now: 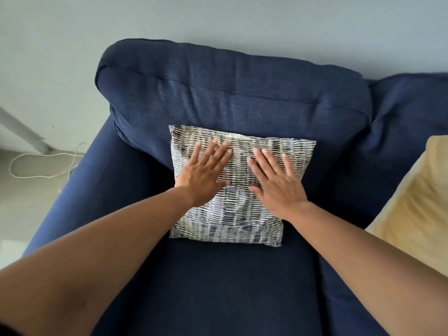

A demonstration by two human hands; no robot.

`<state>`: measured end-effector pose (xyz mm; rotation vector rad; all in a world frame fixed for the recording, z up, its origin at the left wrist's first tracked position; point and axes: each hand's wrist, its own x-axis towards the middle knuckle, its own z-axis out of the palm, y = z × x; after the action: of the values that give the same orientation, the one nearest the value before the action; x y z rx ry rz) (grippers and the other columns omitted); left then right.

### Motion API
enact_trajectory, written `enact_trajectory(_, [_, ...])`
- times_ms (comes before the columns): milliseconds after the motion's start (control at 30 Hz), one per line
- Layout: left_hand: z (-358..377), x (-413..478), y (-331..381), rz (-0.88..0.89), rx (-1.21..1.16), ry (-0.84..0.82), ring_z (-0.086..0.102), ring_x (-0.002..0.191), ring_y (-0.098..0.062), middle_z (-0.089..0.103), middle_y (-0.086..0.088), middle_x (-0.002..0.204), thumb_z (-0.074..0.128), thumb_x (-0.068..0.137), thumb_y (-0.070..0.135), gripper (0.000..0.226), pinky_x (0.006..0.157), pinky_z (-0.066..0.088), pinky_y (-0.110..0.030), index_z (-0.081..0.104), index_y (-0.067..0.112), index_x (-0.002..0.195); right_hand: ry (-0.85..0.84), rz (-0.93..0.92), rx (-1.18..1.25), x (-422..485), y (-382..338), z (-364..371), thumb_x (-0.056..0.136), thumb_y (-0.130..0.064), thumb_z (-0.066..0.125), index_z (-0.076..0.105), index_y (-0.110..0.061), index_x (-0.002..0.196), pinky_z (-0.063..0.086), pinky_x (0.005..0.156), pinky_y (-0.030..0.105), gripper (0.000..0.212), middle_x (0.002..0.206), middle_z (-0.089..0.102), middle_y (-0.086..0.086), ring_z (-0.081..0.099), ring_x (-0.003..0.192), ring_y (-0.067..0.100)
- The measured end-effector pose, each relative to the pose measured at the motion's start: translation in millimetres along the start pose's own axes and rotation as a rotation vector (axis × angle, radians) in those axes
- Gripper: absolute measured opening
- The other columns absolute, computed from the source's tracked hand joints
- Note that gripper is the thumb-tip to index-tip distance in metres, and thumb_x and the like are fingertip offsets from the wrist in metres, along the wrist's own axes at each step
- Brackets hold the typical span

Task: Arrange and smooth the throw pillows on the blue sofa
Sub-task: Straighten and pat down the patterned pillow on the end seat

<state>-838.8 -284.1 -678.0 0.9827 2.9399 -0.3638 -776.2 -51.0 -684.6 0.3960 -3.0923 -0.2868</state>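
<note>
A grey, white and blue patterned throw pillow (230,221) leans against the back cushion of the blue sofa (218,98), its lower edge on the seat. My left hand (203,175) lies flat on the pillow's upper left, fingers spread. Beside it, my right hand (276,183) presses flat on the upper right, fingers apart. Neither hand grips anything. A pale yellow pillow (412,204) lies on the seat at the right edge, partly cut off by the frame.
The sofa's left armrest (80,197) runs down the left side. Beyond it, a white cable (41,166) loops on the light floor beside a white furniture leg (21,129). A pale wall stands behind the sofa.
</note>
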Motion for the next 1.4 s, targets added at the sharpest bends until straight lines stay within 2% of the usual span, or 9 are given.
enact_trajectory(267, [12.4, -18.9, -38.6, -0.416, -0.158, 0.035, -0.020, 0.153, -0.027, -0.018, -0.005, 0.167, 0.025, 0.098, 0.064, 0.086, 0.121, -0.010, -0.057, -0.018, 0.019, 0.157, 0.016, 0.369, 0.189, -12.5, 24.9, -1.3, 0.099, -0.060, 0.023, -0.010, -0.018, 0.157, 0.010, 0.118, 0.057, 0.079, 0.166, -0.013, 0.008, -0.007, 0.153, 0.026])
enact_trajectory(400, [11.4, -27.5, -40.1, -0.889, -0.912, 0.191, 0.018, 0.152, -0.029, 0.014, -0.005, 0.168, 0.055, 0.094, 0.056, 0.090, 0.121, 0.022, -0.051, 0.003, 0.023, 0.161, 0.236, 0.826, 0.800, -14.1, 24.3, -4.8, 0.093, -0.056, 0.053, 0.008, -0.015, 0.157, 0.033, 0.107, 0.055, 0.088, 0.163, 0.020, 0.014, 0.033, 0.142, 0.035])
enact_trajectory(500, [3.9, -21.3, -45.1, -1.005, -1.658, 0.195, 0.070, 0.108, -0.016, 0.075, 0.003, 0.116, 0.063, 0.097, 0.040, 0.047, 0.088, 0.059, -0.034, 0.057, 0.016, 0.137, 0.209, 1.005, 1.436, -6.1, 34.4, -1.2, 0.091, -0.051, 0.062, 0.045, -0.018, 0.144, 0.050, 0.096, 0.041, 0.065, 0.141, 0.056, 0.008, 0.061, 0.114, 0.022])
enact_trajectory(567, [-1.2, -13.3, -49.1, -0.992, -1.823, 0.224, 0.073, 0.065, -0.002, 0.078, 0.012, 0.077, 0.066, 0.096, 0.030, 0.023, 0.050, 0.054, -0.017, 0.071, 0.016, 0.114, 0.248, 1.009, 1.534, -0.3, 38.6, 1.7, 0.089, -0.044, 0.068, 0.065, -0.019, 0.118, 0.050, 0.071, 0.029, 0.038, 0.112, 0.071, 0.000, 0.064, 0.082, 0.010])
enact_trajectory(633, [-3.1, -4.5, -50.6, -0.998, -1.862, 0.246, 0.069, 0.053, -0.002, 0.077, 0.007, 0.074, 0.070, 0.094, 0.022, 0.014, 0.042, 0.049, -0.015, 0.072, 0.015, 0.106, 0.313, 1.071, 1.533, 6.5, 39.7, 4.3, 0.088, -0.037, 0.071, 0.070, -0.022, 0.094, 0.046, 0.059, 0.027, 0.016, 0.090, 0.071, -0.004, 0.059, 0.067, 0.009])
enact_trajectory(933, [-6.2, 1.8, -52.2, -1.123, -1.721, 0.365, 0.071, 0.074, -0.018, 0.078, -0.002, 0.093, 0.076, 0.088, 0.026, 0.009, 0.052, 0.055, -0.026, 0.072, 0.020, 0.093, 0.456, 1.151, 1.297, 6.1, 45.5, -11.0, 0.085, -0.033, 0.065, 0.065, -0.016, 0.068, 0.057, 0.067, 0.044, 0.024, 0.071, 0.069, -0.002, 0.064, 0.065, 0.021])
enact_trajectory(1067, [-15.4, 1.1, -44.9, -1.147, -1.464, 0.328, 0.061, 0.119, -0.027, 0.061, -0.007, 0.139, 0.071, 0.090, 0.033, 0.056, 0.090, 0.056, -0.039, 0.051, 0.022, 0.141, 0.441, 1.140, 1.177, 0.5, 41.8, -20.9, 0.090, -0.029, 0.065, 0.067, -0.011, 0.113, 0.050, 0.080, 0.041, 0.029, 0.108, 0.066, 0.003, 0.064, 0.096, 0.023])
enact_trajectory(1233, [-36.9, -1.5, -33.4, -0.523, -0.397, 0.375, -0.001, 0.155, -0.027, 0.005, -0.004, 0.170, 0.046, 0.098, 0.045, 0.076, 0.125, 0.002, -0.049, 0.006, 0.027, 0.161, 0.484, 0.607, 0.531, -4.8, 28.0, -38.8, 0.096, -0.031, 0.054, 0.033, -0.020, 0.150, 0.023, 0.111, 0.050, 0.059, 0.162, 0.026, 0.007, 0.025, 0.148, 0.023])
enact_trajectory(1400, [-25.2, 0.5, -42.0, -0.324, -0.181, -0.081, -0.022, 0.152, -0.025, -0.016, -0.001, 0.168, 0.018, 0.100, 0.065, 0.077, 0.120, -0.014, -0.058, -0.010, 0.025, 0.160, 0.047, 0.312, 0.236, -2.8, 32.8, -26.8, 0.103, -0.051, 0.016, 0.007, -0.030, 0.158, 0.003, 0.120, 0.051, 0.060, 0.167, -0.002, -0.002, -0.007, 0.153, 0.017])
